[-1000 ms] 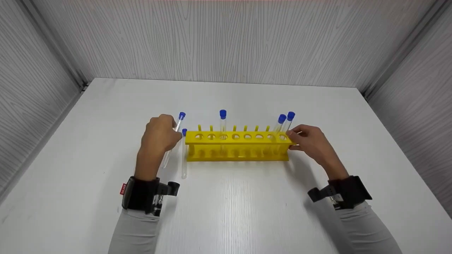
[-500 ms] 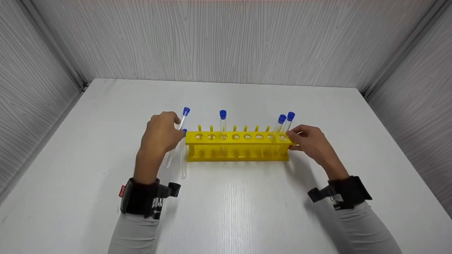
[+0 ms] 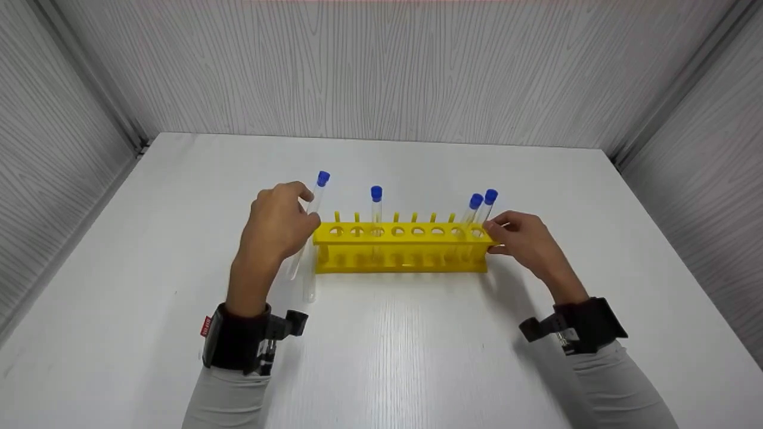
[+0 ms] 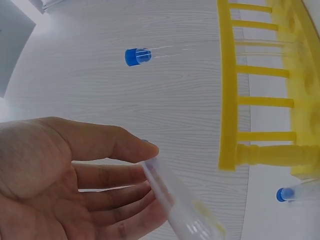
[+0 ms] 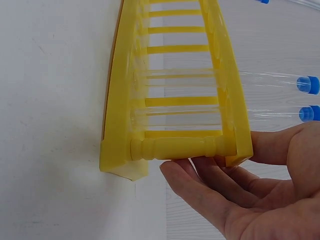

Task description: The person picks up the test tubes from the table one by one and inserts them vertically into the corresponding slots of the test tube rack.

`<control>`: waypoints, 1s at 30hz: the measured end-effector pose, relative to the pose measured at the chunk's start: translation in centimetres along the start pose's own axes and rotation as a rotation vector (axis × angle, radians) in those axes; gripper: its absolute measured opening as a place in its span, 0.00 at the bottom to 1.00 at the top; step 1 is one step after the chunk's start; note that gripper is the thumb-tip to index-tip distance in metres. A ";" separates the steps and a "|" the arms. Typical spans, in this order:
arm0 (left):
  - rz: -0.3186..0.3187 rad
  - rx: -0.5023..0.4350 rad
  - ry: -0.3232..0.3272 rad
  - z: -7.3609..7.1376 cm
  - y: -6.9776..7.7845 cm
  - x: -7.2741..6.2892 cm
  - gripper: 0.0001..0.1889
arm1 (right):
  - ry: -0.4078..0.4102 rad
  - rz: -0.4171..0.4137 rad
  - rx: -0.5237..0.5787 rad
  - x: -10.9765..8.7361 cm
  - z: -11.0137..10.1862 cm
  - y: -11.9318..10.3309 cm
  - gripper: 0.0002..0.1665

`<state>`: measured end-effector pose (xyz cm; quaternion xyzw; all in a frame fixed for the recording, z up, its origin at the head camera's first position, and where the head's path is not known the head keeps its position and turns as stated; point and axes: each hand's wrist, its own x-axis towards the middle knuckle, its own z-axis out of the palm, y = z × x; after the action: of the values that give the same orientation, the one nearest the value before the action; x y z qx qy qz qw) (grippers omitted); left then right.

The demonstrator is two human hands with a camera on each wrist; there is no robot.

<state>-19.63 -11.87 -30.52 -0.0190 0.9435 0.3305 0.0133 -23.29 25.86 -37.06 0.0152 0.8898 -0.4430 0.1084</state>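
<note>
– At the far left?
– In the left grip (image 3: 279,220), a blue-capped tube (image 3: 316,199), pinched between thumb and fingers, tilted with the cap up and to the right, just beside the yellow rack (image 3: 428,232).
– And next to that?
– A second tube (image 3: 309,287), lying on the white surface (image 3: 381,357) by the rack's left end, with a blue cap visible from the left wrist.
– Farther right?
– In the third hole from the left, an upright capped tube (image 3: 377,208); near the right end, two more capped tubes (image 3: 486,208), side by side.
– And the far right?
– The right grip (image 3: 524,238), pinching the rack's end, thumb above, fingers below.
</note>
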 end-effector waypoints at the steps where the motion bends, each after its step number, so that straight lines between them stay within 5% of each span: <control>1: 0.003 0.001 0.004 0.0 0.0 0.0 0.22 | -0.002 -0.001 0.001 0.0 0.0 0.0 0.25; 30: 0.095 -0.151 0.124 0.3 0.9 -0.3 0.19 | 0.003 0.014 -0.013 0.1 0.0 0.0 0.26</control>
<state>-19.42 -10.93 -30.21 0.0046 0.9148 0.3990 -0.0621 -23.37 25.84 -37.11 0.0211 0.8927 -0.4364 0.1102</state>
